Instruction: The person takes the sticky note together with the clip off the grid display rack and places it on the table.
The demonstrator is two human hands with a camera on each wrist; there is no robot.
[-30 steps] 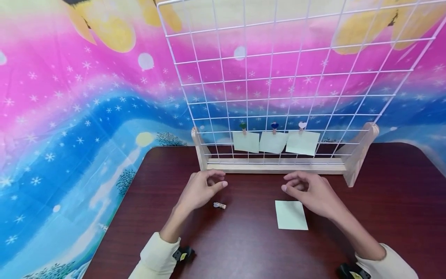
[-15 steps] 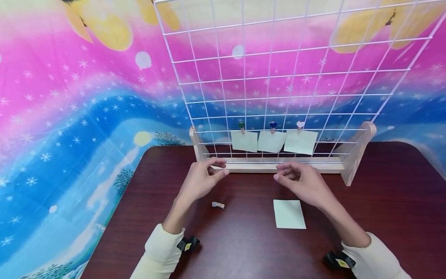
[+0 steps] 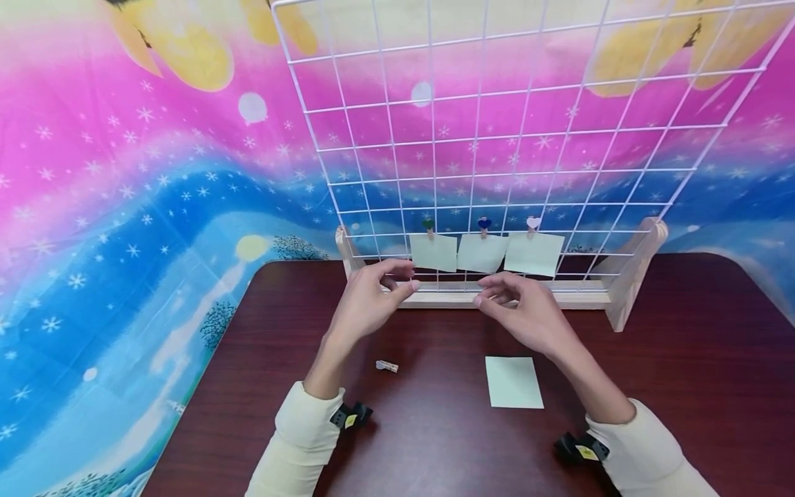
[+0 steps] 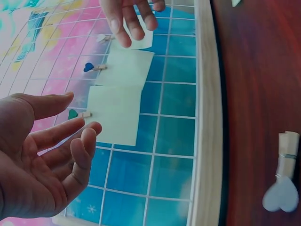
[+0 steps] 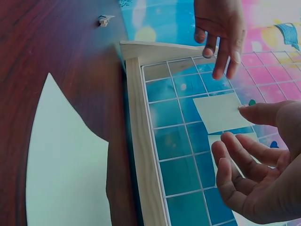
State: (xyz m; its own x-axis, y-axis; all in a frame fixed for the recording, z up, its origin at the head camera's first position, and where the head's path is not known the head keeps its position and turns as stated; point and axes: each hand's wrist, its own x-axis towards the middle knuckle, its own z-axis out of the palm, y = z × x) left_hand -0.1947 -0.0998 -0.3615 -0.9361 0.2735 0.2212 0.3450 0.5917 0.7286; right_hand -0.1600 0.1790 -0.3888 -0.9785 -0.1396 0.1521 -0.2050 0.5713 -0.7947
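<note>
Both hands hover in front of the white wire grid (image 3: 472,148), holding nothing. My left hand (image 3: 371,298), fingers relaxed, is nearest the left paper note (image 3: 433,252), which hangs from a clothespin with a green heart (image 3: 428,224). Facing it, my right hand (image 3: 524,310) has loosely bent fingers. A middle note (image 3: 481,253) hangs by a blue-heart clothespin (image 3: 484,223), and a right note (image 3: 534,254) by a white-heart one (image 3: 532,223). On the table below lie a loose pale-green note (image 3: 514,382) and a clothespin with a white heart (image 4: 282,174).
The grid stands in a wooden base (image 3: 559,301) with a side foot (image 3: 636,276) at each end, on a dark red-brown table (image 3: 435,442). Behind it hangs a colourful printed cloth (image 3: 155,207).
Both hands have moved forward and closer together, toward the hanging notes. The loose note and clothespin have stayed in place on the table.
</note>
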